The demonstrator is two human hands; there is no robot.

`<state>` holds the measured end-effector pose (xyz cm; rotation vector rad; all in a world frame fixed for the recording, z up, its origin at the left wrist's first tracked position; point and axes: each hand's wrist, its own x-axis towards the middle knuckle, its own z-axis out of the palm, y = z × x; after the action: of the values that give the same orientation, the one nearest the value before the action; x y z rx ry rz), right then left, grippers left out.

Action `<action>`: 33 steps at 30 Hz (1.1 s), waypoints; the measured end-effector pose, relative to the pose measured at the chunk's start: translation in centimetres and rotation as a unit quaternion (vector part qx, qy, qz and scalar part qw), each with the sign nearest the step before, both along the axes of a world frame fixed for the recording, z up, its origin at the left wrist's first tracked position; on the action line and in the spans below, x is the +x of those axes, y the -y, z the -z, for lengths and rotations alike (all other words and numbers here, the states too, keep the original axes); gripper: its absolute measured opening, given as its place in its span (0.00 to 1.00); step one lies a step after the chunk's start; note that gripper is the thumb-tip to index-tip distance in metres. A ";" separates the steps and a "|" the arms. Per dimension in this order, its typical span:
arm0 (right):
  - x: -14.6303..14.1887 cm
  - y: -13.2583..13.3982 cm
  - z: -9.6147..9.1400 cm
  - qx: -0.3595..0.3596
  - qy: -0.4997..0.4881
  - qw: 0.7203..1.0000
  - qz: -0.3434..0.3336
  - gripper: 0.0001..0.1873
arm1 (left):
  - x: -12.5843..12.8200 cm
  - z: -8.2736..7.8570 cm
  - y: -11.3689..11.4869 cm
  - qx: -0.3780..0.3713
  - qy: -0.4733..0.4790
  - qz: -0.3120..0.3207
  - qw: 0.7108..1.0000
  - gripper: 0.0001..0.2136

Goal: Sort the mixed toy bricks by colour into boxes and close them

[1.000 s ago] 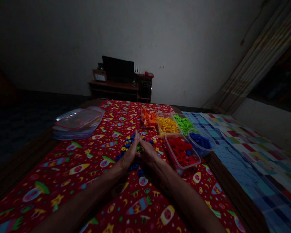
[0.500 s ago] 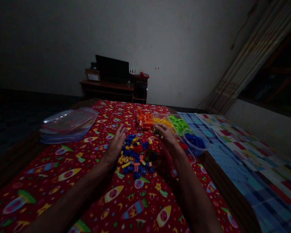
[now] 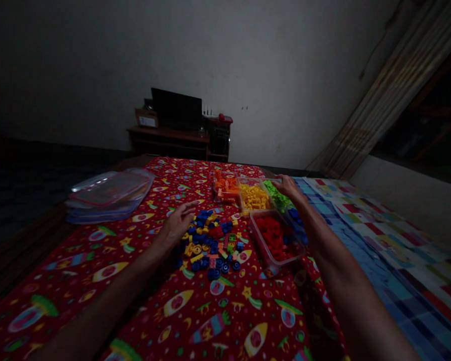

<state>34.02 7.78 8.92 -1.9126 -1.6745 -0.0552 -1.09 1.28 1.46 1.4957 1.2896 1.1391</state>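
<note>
My left hand (image 3: 177, 223) is open at the left edge of a pile of mixed toy building bricks (image 3: 206, 238), its fingers stretched out above the cloth. The pile has blue, yellow, red, pink and green bricks and small wheels. My right hand (image 3: 287, 186) is over the far right tub of green bricks (image 3: 274, 193), fingertips slightly apart and no brick visible between them. Nearer me stands a clear tub of red bricks (image 3: 272, 235). Yellow bricks (image 3: 254, 196) and orange bricks (image 3: 227, 188) fill tubs to its far left. My right forearm partly hides the blue bricks (image 3: 295, 220).
Stacked clear plastic lids (image 3: 110, 195) lie at the left side of the red rocket-print cloth (image 3: 176, 301). A plaid and patchwork cover (image 3: 383, 240) spreads on the right. By the far wall, a desk (image 3: 169, 136) carries a dark monitor (image 3: 176, 108).
My right hand has moved right and away, from beside the orange and yellow tubs to the green tub. The red tub is now uncovered. My left hand has shifted slightly, fingers pointing more right.
</note>
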 end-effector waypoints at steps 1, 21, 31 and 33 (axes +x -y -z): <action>-0.9 0.4 -0.3 0.002 0.010 1.000 -0.020 0.16 | -0.2 0.2 -0.2 0.008 -0.002 -0.006 1.000 0.19; -9.1 10.3 9.1 -0.033 0.206 0.884 -0.418 0.23 | 4.1 3.5 4.7 0.283 -0.397 0.283 0.826 0.04; -10.9 13.9 6.6 -0.178 0.291 0.867 -0.364 0.11 | 3.5 3.5 3.7 0.279 -0.371 0.238 0.853 0.07; -11.1 13.9 7.4 -0.181 0.304 0.864 -0.358 0.11 | 4.1 3.5 3.9 0.284 -0.384 0.255 0.840 0.09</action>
<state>22.94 -6.08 1.48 -1.4467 -2.9207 -0.0548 3.02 -2.65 -2.04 2.7357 0.9199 0.5669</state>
